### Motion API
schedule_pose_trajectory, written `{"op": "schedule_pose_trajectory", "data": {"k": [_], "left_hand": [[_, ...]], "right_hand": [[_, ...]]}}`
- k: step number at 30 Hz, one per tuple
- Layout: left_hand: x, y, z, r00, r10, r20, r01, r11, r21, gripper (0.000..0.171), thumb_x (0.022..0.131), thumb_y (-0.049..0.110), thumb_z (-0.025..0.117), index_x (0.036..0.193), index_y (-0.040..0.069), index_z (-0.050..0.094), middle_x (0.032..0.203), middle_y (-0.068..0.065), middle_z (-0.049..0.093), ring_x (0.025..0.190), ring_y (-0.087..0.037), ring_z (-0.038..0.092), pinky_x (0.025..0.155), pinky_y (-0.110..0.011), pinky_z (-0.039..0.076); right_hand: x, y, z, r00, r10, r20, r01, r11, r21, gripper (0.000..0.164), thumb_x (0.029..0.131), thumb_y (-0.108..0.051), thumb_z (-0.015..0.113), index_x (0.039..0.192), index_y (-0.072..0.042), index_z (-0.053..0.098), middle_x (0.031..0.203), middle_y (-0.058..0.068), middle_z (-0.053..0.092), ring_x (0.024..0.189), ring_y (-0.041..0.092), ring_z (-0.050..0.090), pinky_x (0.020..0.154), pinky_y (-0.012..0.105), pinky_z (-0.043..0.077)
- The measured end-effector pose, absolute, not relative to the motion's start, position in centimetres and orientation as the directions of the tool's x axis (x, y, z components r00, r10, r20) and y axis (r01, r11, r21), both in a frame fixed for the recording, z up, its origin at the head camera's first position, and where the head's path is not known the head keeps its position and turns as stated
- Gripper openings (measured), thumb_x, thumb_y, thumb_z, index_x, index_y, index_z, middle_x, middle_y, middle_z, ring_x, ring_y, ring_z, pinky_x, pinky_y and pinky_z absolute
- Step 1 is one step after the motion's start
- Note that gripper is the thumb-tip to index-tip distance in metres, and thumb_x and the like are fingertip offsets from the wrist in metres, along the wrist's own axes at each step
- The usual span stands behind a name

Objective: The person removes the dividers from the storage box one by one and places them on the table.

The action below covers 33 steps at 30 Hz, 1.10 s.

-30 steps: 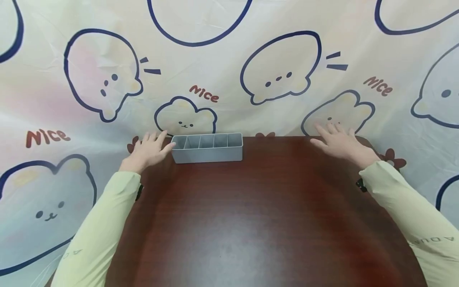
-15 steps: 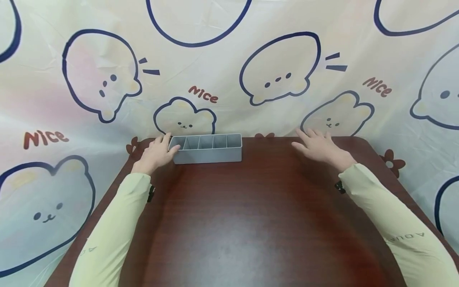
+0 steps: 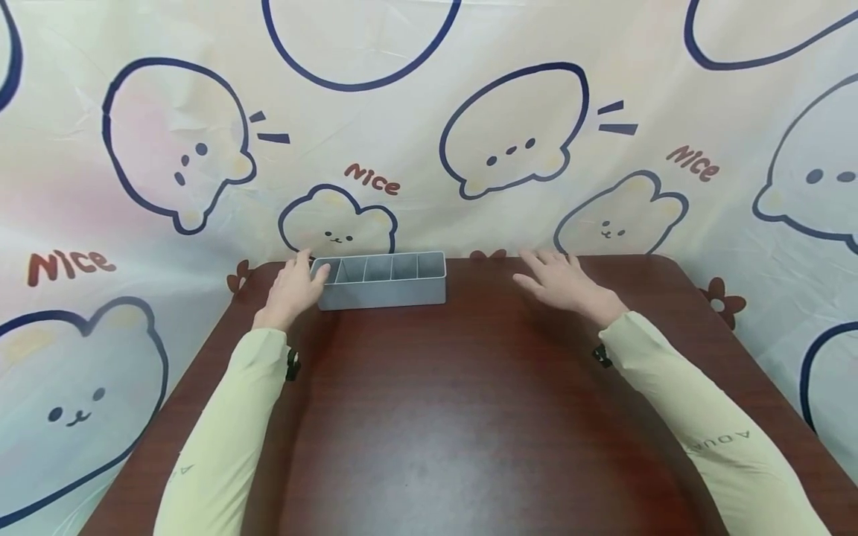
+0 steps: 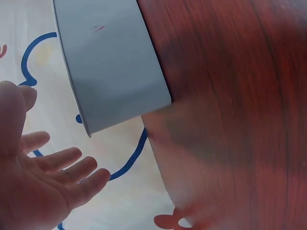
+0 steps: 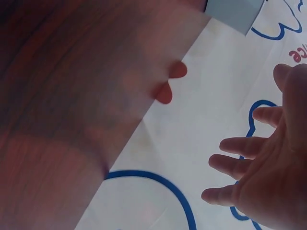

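A grey box (image 3: 382,293) with several compartments in a row stands at the back of the table, left of centre. My left hand (image 3: 291,290) is at its left end, fingers spread, the thumb overlapping the box's left corner in the head view. In the left wrist view the same hand (image 4: 53,177) shows its palm and loose fingers, with a gap to the box (image 4: 112,67). To the right of the box, my right hand (image 3: 559,283) hovers over the back of the table with fingers extended. The right wrist view shows that hand (image 5: 264,158) holding nothing, apart from the box (image 5: 235,13).
The dark red-brown wooden table (image 3: 429,417) fills the lower middle, its back edge just behind the box. Behind it and along both sides hangs a pale curtain (image 3: 415,134) printed with blue-outlined bears and flowers.
My right hand has moved left over the table toward the box. The left hand has shifted slightly right, up to the box's left end. The view has turned a little right.
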<state>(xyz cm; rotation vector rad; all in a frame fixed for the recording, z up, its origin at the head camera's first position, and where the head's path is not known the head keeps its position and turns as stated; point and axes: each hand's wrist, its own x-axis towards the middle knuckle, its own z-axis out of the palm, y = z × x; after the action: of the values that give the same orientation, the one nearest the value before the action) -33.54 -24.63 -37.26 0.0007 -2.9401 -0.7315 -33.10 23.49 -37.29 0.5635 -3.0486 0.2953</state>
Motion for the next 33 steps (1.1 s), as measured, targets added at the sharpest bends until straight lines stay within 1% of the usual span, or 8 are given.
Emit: {"op": "schedule_pose_trajectory", "data": {"k": [8,14,19,23,26,33], "left_hand": [[-33.5,-24.9,-37.7,-0.99,-0.049,0.129,0.029,0.844,0.536,0.068,0.103,0.043,0.035,0.154,0.002,0.018,0.152,-0.031,0.032,0.139,-0.048,0.033,0.111,-0.062,0.028],[-33.6,-25.3,-38.2,-0.988,-0.072,0.133,0.02,0.811,0.584,0.066,0.103,0.042,0.035,0.153,0.0,0.02,0.152,-0.03,0.033,0.14,-0.047,0.033,0.113,-0.061,0.028],[-33.7,-25.3,-38.6,-0.989,-0.091,0.112,-0.004,0.793,0.61,0.066,0.103,0.042,0.034,0.153,0.001,0.02,0.151,-0.029,0.035,0.139,-0.045,0.036,0.112,-0.06,0.031],[-33.8,-25.1,-38.9,-0.992,-0.11,0.056,-0.049,0.768,0.638,0.065,0.103,0.043,0.034,0.152,0.002,0.021,0.151,-0.028,0.036,0.137,-0.043,0.039,0.11,-0.058,0.035],[-33.9,-24.8,-39.0,-0.993,-0.115,0.033,-0.065,0.755,0.653,0.064,0.104,0.041,0.035,0.153,0.002,0.02,0.151,-0.027,0.036,0.137,-0.042,0.039,0.11,-0.058,0.035],[-34.1,-24.9,-39.0,-0.989,-0.147,0.03,-0.09,0.74,0.667,0.06,0.104,0.035,0.036,0.152,0.003,0.021,0.151,-0.026,0.037,0.137,-0.041,0.04,0.109,-0.057,0.036]], "right_hand": [[-33.4,21.6,-38.4,-0.914,-0.393,0.099,-0.406,0.888,-0.217,0.069,0.099,-0.059,0.037,0.155,-0.019,0.027,0.157,0.015,0.034,0.143,0.041,0.031,0.112,0.069,0.019],[-33.5,20.3,-38.8,-0.909,-0.406,0.088,-0.414,0.87,-0.267,0.068,0.1,-0.054,0.04,0.155,-0.016,0.027,0.158,0.018,0.03,0.143,0.042,0.032,0.114,0.063,0.025],[-33.7,19.3,-39.3,-0.911,-0.408,0.064,-0.406,0.854,-0.324,0.068,0.1,-0.053,0.042,0.155,-0.018,0.025,0.159,0.02,0.027,0.144,0.042,0.031,0.112,0.062,0.03],[-34.0,18.5,-40.0,-0.908,-0.417,0.043,-0.406,0.849,-0.338,0.069,0.1,-0.054,0.04,0.156,-0.018,0.023,0.159,0.018,0.029,0.144,0.04,0.032,0.112,0.06,0.031],[-34.1,17.9,-40.2,-0.908,-0.419,0.029,-0.401,0.845,-0.354,0.07,0.1,-0.055,0.04,0.156,-0.018,0.022,0.16,0.015,0.028,0.145,0.038,0.031,0.114,0.058,0.03],[-34.3,16.3,-40.5,-0.892,-0.452,0.016,-0.42,0.814,-0.402,0.075,0.099,-0.058,0.039,0.157,-0.015,0.019,0.163,0.009,0.023,0.149,0.032,0.025,0.118,0.054,0.024]]}}
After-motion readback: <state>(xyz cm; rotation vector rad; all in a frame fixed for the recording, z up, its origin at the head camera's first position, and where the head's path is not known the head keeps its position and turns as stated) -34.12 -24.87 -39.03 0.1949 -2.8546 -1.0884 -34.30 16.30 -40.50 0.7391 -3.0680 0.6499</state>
